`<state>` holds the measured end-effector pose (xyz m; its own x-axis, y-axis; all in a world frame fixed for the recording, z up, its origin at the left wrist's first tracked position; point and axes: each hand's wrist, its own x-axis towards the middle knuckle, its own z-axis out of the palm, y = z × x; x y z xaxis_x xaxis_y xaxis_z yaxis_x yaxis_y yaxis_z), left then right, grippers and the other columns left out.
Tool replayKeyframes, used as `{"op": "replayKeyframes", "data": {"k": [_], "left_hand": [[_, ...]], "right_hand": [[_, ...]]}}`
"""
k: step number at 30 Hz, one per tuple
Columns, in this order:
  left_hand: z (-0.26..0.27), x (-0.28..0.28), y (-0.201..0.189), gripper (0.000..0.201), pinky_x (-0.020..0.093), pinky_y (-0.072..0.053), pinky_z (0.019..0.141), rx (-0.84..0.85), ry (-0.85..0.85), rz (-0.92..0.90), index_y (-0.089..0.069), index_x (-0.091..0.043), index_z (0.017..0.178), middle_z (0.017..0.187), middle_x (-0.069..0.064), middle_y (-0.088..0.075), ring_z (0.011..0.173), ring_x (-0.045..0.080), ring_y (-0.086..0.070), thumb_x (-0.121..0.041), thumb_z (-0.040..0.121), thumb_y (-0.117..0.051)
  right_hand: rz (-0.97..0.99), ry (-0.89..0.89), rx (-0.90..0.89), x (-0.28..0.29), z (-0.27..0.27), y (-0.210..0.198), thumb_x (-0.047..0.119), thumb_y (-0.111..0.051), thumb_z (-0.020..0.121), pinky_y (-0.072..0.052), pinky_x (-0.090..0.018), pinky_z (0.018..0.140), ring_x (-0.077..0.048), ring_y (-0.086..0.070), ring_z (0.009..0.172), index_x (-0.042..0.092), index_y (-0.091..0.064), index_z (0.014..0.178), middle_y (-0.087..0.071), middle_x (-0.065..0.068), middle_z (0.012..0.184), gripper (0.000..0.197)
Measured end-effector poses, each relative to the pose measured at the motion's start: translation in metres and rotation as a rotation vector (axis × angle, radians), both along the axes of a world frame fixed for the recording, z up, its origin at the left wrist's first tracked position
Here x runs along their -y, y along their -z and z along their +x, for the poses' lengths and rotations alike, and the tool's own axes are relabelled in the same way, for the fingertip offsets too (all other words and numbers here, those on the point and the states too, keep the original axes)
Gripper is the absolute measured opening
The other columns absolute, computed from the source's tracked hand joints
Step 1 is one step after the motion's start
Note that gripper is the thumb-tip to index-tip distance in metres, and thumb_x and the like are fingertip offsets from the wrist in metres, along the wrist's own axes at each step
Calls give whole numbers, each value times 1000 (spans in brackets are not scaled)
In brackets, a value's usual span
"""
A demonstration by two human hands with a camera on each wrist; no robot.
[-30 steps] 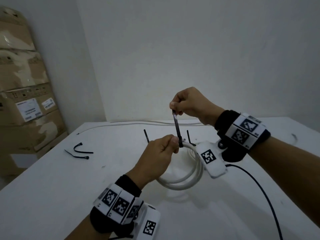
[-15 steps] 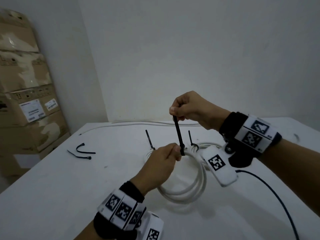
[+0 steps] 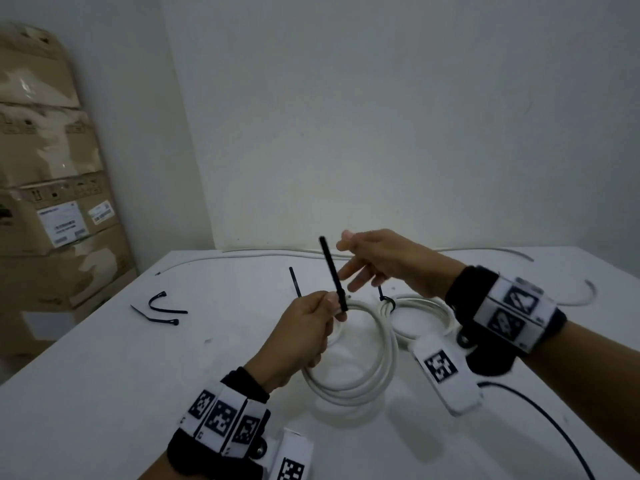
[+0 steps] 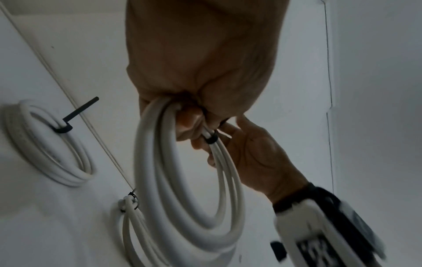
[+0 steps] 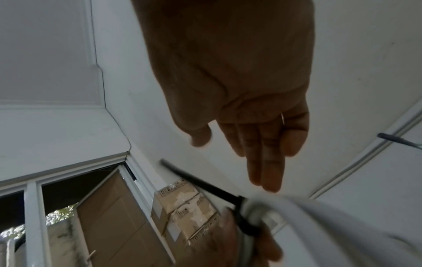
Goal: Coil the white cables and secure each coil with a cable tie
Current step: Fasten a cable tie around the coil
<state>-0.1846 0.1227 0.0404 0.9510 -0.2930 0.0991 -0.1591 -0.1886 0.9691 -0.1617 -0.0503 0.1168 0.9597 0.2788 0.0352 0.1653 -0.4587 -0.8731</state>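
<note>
My left hand (image 3: 330,304) grips a coil of white cable (image 3: 363,386) held just above the table, fingers curled round it where a black cable tie (image 3: 332,271) wraps the strands. The tie's tail sticks up and leans left. In the left wrist view the tie's band (image 4: 211,139) sits tight round the held coil (image 4: 182,198). My right hand (image 3: 349,261) hovers just right of the tail, fingers straight and holding nothing. The right wrist view shows its straight fingers (image 5: 267,162) above the tail (image 5: 205,184).
Two tied coils (image 4: 45,150) (image 4: 128,225) lie on the white table behind the held one. Two loose black ties (image 3: 166,311) lie at the left. An uncoiled white cable (image 3: 242,254) runs along the back edge. Cardboard boxes (image 3: 52,202) stand left of the table.
My right hand pinched the tie's tail and pulled it upward; it has now let go and spread its fingers. The left hand keeps its grip on the coil.
</note>
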Motion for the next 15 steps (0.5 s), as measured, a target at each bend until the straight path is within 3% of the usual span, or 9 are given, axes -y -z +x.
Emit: {"op": "replayKeyframes", "data": {"k": [2, 4, 6, 8, 11, 13, 15], "left_hand": [[4, -3, 1, 40, 22, -24, 42, -42, -55, -100, -58, -5, 86, 50, -6, -34, 42, 10, -26, -35, 103, -38], [7, -6, 2, 40, 22, -23, 42, -83, -84, -180, -57, -5, 85, 48, -6, -31, 41, 11, -25, -35, 103, -38], [10, -6, 3, 38, 23, -26, 43, -91, -93, -206, -56, -7, 84, 49, -6, -31, 42, 12, -27, -34, 104, -38], [11, -6, 5, 30, 25, -32, 42, -71, -96, -175, -55, -11, 89, 52, -4, -36, 43, 13, -34, -31, 104, -39], [10, -6, 3, 16, 28, -43, 42, -10, -102, -100, -59, -18, 106, 66, 5, -53, 52, 17, -53, -24, 102, -44], [10, -7, 2, 14, 27, -44, 40, 51, -121, -94, -62, -17, 104, 76, 10, -61, 57, 22, -59, -25, 99, -51], [12, -8, 2, 20, 26, -42, 37, 152, -173, -107, -62, -8, 95, 77, 14, -64, 51, 25, -59, -26, 97, -55]], "right_hand": [[57, 31, -74, 6, -8, 10, 71, -22, 88, -51, -34, 69, -24, -69, 84, 20, -59, 118, -72, -8, 98, 70], [59, 41, -115, 8, -18, 24, 73, -28, 83, -54, -36, 65, -25, -68, 81, 21, -62, 111, -72, -9, 97, 69], [8, 28, -68, 2, -29, 39, 61, -45, 87, -55, -37, 60, -22, -68, 71, 21, -62, 103, -73, -7, 90, 46], [6, 65, 27, -7, -35, 55, 37, -55, 94, -56, -34, 50, -18, -63, 56, 18, -64, 100, -72, -5, 77, 21], [13, 163, 152, -10, -32, 70, 24, -52, 97, -48, -26, 38, -12, -53, 39, 9, -68, 97, -67, -4, 62, 22], [-11, 175, 194, -10, -28, 72, 24, -52, 97, -43, -22, 36, -9, -49, 36, 8, -68, 93, -64, -2, 57, 23], [-52, 158, 225, -12, -24, 73, 26, -53, 97, -41, -22, 37, -9, -49, 38, 12, -67, 84, -62, 2, 55, 23]]}}
